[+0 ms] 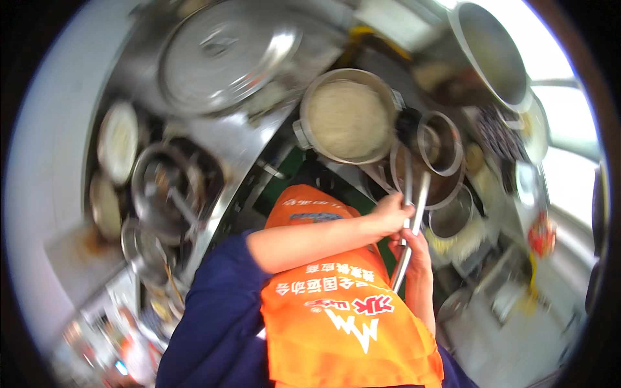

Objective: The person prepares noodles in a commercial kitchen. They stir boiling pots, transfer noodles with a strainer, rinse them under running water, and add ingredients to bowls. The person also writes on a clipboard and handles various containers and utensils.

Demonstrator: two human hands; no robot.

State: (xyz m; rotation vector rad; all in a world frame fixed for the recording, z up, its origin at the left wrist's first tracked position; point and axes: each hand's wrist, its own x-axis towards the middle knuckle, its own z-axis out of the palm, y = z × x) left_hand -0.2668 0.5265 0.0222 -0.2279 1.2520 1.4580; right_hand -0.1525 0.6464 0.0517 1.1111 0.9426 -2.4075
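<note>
My left hand (392, 213) reaches across the front of my orange apron and grips a metal handle. Just below it, my right hand (414, 245) is closed around a second, longer metal handle (420, 203). That longer handle leads up to a deep round metal dipper (440, 143). Where the left handle ends is blurred, near a dark round shape. The dipper is over a wider metal pot (446, 191). A two-handled metal pot (305, 109) with pale contents stands up and left of my hands.
A large round metal lid (213, 53) is on the steel counter (233, 131) at upper left. Pans and bowls crowd the left side. A large deep pot (436, 68) stands upper right. Another person (138, 359) is at lower left.
</note>
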